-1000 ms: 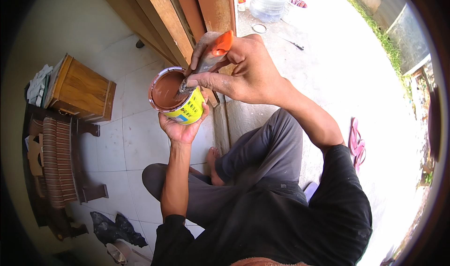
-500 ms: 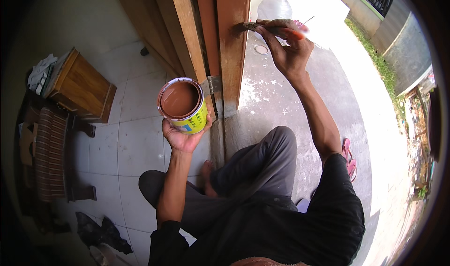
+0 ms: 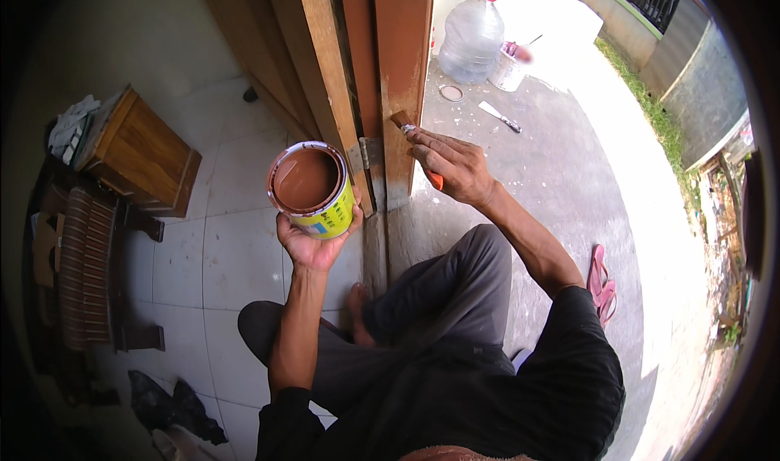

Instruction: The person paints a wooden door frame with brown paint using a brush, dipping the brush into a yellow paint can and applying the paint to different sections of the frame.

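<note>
My left hand (image 3: 313, 240) cups a paint can (image 3: 331, 218) from below, its open top tilted toward me. Reddish-brown paint (image 3: 307, 179) fills much of the can, and smears of it coat the rim. In my right hand (image 3: 455, 165) is a paintbrush (image 3: 401, 120) with an orange handle, its bristles against the door frame post (image 3: 398, 79). Above the brush the post is coated reddish brown; lower down it shows paler, worn wood. My right fingers wrap round the handle and hide part of it.
Beyond my right hand stand a large clear bottle (image 3: 472, 40) and a white tub (image 3: 509, 69). A round lid (image 3: 451, 93) and a putty knife (image 3: 500, 116) lie on the concrete. Pink flip-flops (image 3: 601, 284) are by my right elbow. A wooden cabinet (image 3: 146, 148) stands at left.
My right hand has come down the post with the brush, toward me, uncovering the bottle, tub and putty knife. My left hand holds the can in nearly the same place.
</note>
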A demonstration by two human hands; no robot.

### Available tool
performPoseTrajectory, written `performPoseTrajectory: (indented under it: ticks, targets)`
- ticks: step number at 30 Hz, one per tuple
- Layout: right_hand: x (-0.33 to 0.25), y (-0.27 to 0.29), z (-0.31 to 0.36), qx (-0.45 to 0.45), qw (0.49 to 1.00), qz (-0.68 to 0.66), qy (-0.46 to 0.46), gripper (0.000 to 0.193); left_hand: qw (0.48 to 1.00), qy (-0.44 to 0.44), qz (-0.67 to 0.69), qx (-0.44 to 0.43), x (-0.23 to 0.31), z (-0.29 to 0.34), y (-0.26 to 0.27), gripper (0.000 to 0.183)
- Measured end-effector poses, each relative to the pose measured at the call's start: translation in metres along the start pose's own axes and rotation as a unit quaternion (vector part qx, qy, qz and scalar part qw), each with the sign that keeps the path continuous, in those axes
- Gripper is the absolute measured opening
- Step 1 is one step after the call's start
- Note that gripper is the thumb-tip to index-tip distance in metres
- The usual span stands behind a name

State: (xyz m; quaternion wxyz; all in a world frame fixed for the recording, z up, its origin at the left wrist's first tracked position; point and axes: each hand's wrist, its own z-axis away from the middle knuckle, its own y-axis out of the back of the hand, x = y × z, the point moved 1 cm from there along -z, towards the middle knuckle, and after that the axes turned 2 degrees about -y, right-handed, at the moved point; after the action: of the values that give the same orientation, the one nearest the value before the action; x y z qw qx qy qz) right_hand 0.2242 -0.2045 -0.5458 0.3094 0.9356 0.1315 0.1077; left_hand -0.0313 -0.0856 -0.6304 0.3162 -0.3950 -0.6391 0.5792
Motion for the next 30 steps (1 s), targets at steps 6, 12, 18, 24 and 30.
performPoseTrajectory:
  ticks: [6, 12, 18, 24, 30]
  targets:
    - [0.032, 0.044, -0.088, 0.129, 0.99, -0.023, -0.046, 0.02, 1.0, -0.004, -0.007, -0.001, 0.003, 0.0, 0.003, 0.087]
    - [0.035, 0.058, -0.111, 0.243, 0.966, 0.047, 0.073, 0.023, 1.0, -0.006, -0.005, 0.0, 0.003, 0.001, 0.002, 0.089]
    - [0.008, -0.021, 0.009, -0.043, 0.999, -0.018, 0.007, 0.031, 1.0, -0.005, -0.001, -0.001, 0.001, 0.0, 0.002, 0.088]
    - [0.018, 0.001, -0.053, 0.019, 0.998, -0.044, -0.031, 0.023, 1.0, -0.017, -0.007, -0.004, 0.003, 0.002, 0.0, 0.086]
    - [0.023, 0.017, -0.066, 0.202, 0.974, 0.058, 0.088, 0.024, 1.0, -0.023, -0.012, -0.004, 0.002, -0.002, -0.002, 0.086]
